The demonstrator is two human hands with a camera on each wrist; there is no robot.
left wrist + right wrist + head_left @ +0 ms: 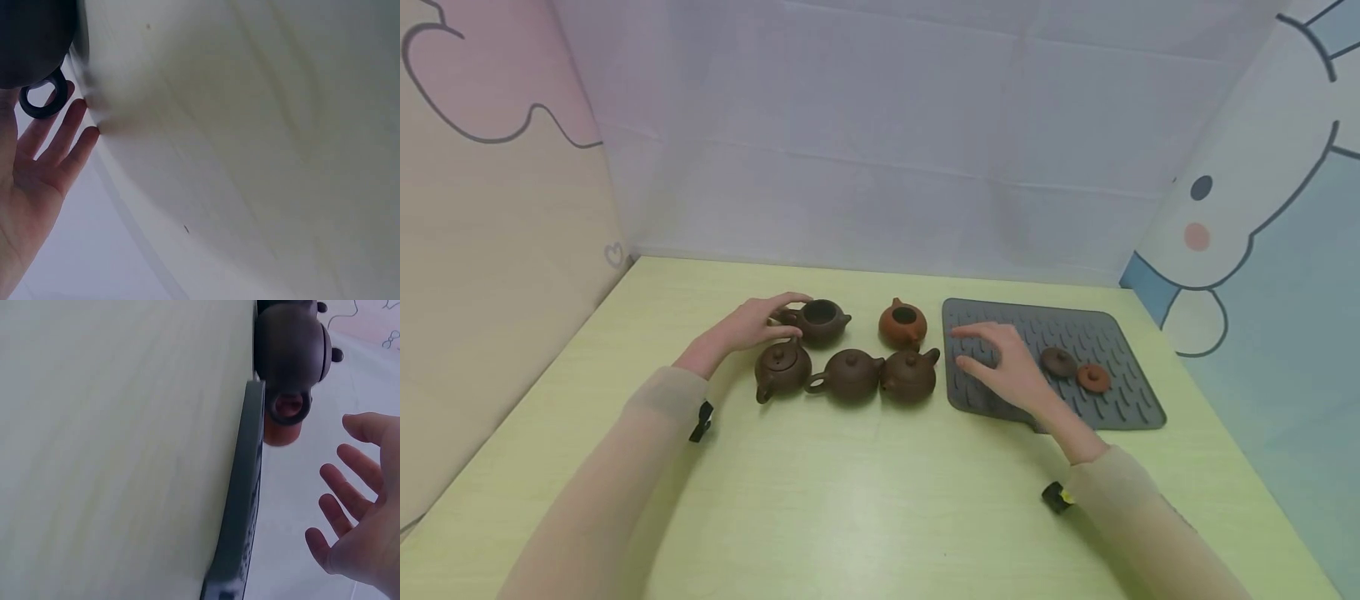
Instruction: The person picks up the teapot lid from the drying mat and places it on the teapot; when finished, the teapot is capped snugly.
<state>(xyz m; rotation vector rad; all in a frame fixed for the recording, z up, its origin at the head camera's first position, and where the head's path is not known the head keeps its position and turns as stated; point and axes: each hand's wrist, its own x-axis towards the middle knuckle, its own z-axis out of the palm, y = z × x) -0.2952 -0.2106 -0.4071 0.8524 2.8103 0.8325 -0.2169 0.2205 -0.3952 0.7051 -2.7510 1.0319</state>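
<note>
My left hand (758, 323) is at the back left, thumb and fingers spread on either side of the handle of a dark brown lidless teapot (822, 323). In the left wrist view the last fingers (80, 153) are extended, partly behind a ring handle (59, 100). Just below the thumb stands a lidded dark teapot (783, 367). My right hand (1006, 367) hovers over the left part of a grey ridged mat (1123, 333), fingers apart and holding nothing. Left of it stands another lidded teapot (910, 377), also in the right wrist view (292, 347).
A reddish lidless teapot (901, 325) stands at the back middle. Another lidded dark teapot (852, 375) sits in the front row, close against its right neighbour. On the mat lie a dark lid (1058, 362) and a reddish lid (1093, 378). Cloth walls (880, 167) border the table.
</note>
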